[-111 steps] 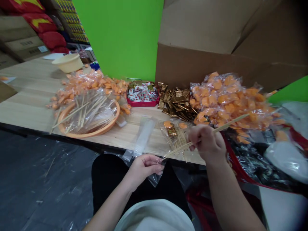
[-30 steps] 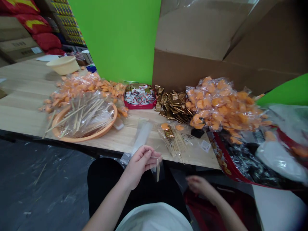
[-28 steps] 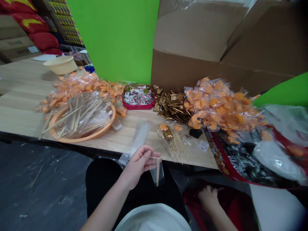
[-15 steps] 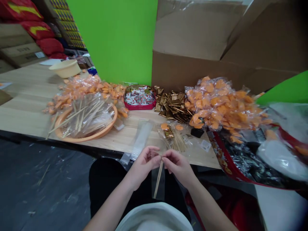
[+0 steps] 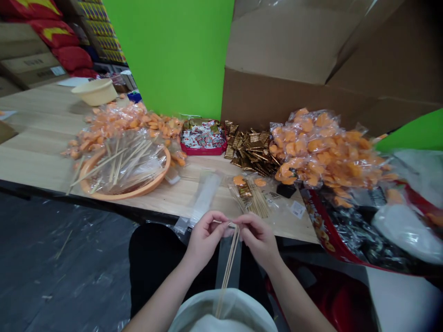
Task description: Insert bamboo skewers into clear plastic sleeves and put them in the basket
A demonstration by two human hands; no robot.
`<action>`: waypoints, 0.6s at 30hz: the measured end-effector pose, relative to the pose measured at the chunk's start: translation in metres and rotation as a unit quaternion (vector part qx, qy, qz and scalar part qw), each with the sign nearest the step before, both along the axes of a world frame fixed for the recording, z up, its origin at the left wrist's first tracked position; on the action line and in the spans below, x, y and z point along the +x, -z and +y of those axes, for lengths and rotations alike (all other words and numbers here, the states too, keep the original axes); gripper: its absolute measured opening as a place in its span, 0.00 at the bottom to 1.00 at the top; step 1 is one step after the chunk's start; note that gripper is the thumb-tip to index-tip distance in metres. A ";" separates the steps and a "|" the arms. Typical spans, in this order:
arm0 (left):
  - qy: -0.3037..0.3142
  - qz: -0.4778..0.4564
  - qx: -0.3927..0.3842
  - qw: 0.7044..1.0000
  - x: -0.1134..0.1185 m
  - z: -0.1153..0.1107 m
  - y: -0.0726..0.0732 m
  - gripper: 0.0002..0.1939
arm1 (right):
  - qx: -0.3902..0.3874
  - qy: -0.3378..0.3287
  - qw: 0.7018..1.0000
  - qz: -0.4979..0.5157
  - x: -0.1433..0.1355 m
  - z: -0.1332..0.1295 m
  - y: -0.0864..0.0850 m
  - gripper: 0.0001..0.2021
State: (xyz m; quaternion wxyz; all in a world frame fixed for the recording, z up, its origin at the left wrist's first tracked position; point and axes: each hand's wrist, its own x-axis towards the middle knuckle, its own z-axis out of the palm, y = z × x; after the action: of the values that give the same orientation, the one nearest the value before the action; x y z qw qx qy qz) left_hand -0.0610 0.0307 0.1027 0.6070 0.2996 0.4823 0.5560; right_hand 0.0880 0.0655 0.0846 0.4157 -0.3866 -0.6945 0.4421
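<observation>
My left hand (image 5: 207, 237) pinches one side of the mouth of a long clear plastic bag (image 5: 236, 269). On the other side of the mouth, my right hand (image 5: 259, 237) has its fingers closed on the bag. Several thin wooden sticks (image 5: 228, 272) lie along the bag, slanting down toward me. Their lower ends reach over a pale round tub (image 5: 183, 313) at my lap. Just beyond my hands lie a pile of flat clear bags (image 5: 206, 191) and a bundle of wooden sticks (image 5: 258, 203) with a gold packet (image 5: 245, 190) and orange pieces.
An orange basin (image 5: 138, 193) holds bagged sticks at the left. Behind stand a pink tray (image 5: 204, 151) of small sachets, a heap of gold packets (image 5: 254, 147) and bagged orange pieces (image 5: 321, 143). To the right is a red tray (image 5: 316, 216). The table's front edge runs before me.
The bag and sticks now extend farther down toward me, over the tub. The sticks have fanned slightly apart near the top. My hands stay close together, a little wider apart at the fingertips.
</observation>
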 end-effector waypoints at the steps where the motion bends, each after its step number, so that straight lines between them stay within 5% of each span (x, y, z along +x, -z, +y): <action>1: -0.003 -0.001 0.006 1.000 0.000 0.001 0.001 0.10 | 0.009 0.003 1.000 -0.001 0.000 0.000 0.000 0.09; 4: 0.008 -0.054 -0.029 0.998 -0.002 0.002 0.004 0.10 | 0.051 0.003 0.999 -0.002 0.000 0.000 0.001 0.11; 8: 0.104 -0.170 -0.082 0.977 -0.008 0.001 0.009 0.18 | 0.073 0.025 0.997 -0.012 0.000 0.001 0.003 0.11; 11: 0.116 -0.139 -0.079 0.980 -0.008 0.000 0.012 0.22 | 0.063 0.032 0.997 -0.024 0.001 0.001 0.006 0.09; 18: 0.043 -0.036 -0.078 0.995 -0.003 0.004 0.013 0.27 | -0.210 0.037 0.972 0.096 0.000 0.010 0.010 0.20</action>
State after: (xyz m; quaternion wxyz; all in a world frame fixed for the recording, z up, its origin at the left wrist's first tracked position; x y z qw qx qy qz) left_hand -0.0640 0.0349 0.0899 0.6690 0.2515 0.4883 0.5008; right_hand 0.0883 0.0751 0.0747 0.4062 -0.4462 -0.5279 0.5977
